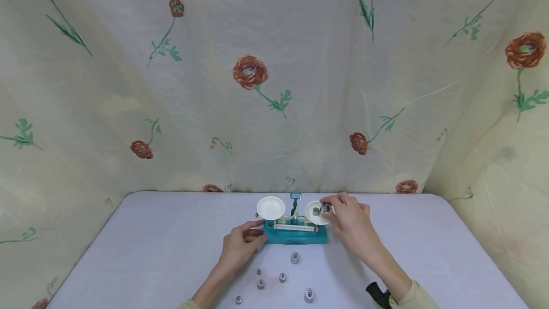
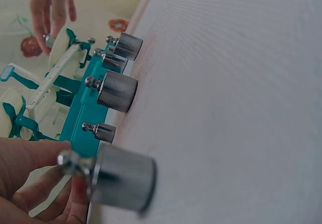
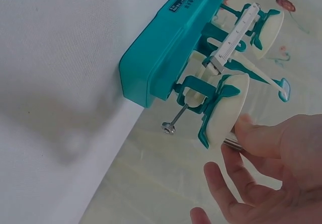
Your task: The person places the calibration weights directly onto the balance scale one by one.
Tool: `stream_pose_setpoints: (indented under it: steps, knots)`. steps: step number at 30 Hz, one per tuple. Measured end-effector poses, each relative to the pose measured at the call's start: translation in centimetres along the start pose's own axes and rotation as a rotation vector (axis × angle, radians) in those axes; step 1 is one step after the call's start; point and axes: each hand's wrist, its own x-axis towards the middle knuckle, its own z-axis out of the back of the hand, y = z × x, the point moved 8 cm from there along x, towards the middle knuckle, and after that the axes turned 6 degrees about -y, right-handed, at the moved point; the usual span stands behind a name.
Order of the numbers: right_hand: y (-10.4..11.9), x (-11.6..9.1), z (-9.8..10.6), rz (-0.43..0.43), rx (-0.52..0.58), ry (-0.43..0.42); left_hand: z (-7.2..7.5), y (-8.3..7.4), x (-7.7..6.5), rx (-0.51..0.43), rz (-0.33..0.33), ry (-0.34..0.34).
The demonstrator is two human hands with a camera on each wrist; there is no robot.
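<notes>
A teal balance scale (image 1: 296, 238) with two white pans stands toward the back of the table. My left hand (image 1: 241, 246) grips the left end of its base, thumb at the front and fingers behind. Over the right pan (image 1: 312, 219), my right hand (image 1: 352, 223) pinches a metal weight (image 1: 325, 207) between thumb and fingers. A smaller weight (image 1: 316, 211) sits in that pan beside it. The left pan (image 1: 271, 208) holds nothing. In the right wrist view, the pan's rim (image 3: 240, 100) partly hides the pinched weight (image 3: 232, 142).
Several knobbed metal weights stand in front of the scale, among them one close to its base (image 1: 295, 258) and one nearer the front (image 1: 309, 294). A floral curtain (image 1: 300, 108) hangs behind the table. A black strap (image 1: 378, 294) is around my right wrist.
</notes>
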Motion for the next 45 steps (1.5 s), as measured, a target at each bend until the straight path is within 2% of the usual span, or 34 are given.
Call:
stream_pose_setpoints:
  steps: [45]
  knots:
    - [-0.58, 0.7, -0.75, -0.021, 0.022, 0.027, 0.22, -0.23, -0.03, -0.015, -0.022, 0.009]
